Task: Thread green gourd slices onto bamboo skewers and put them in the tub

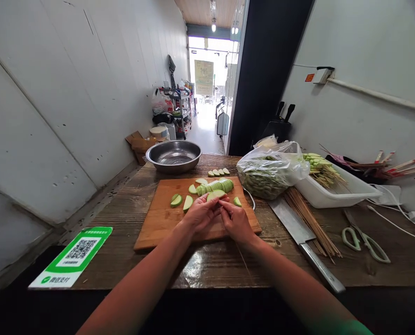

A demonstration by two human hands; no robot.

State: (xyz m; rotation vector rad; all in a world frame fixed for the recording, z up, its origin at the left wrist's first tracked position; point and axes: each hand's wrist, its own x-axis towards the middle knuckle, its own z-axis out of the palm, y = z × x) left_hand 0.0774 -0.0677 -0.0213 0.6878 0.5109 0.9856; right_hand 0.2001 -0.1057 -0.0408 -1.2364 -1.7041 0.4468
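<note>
My left hand [203, 213] is closed on a half-round slice of zucchini-like vegetable [216, 194], pale inside with green skin. Against the slice's near side, my right hand [235, 217] pinches a thin bamboo skewer [242, 257], whose tail runs down toward the table's front edge. Fingers hide the skewer's tip, so I cannot tell whether it is inside the slice. Both hands are above a wooden cutting board [154, 230]. Behind them lies a row of overlapping cut slices [219, 186], with several loose slices [188, 203] to the left and one end piece [237, 201] to the right.
A cleaver [293, 221], loose bamboo skewers [308, 218] and scissors [366, 242] lie at right. Behind them are a plastic bag of greens [266, 174] and a white tub [328, 199] of skewered slices. A metal basin [174, 156] stands behind the board; a QR-code sign [76, 253] lies left.
</note>
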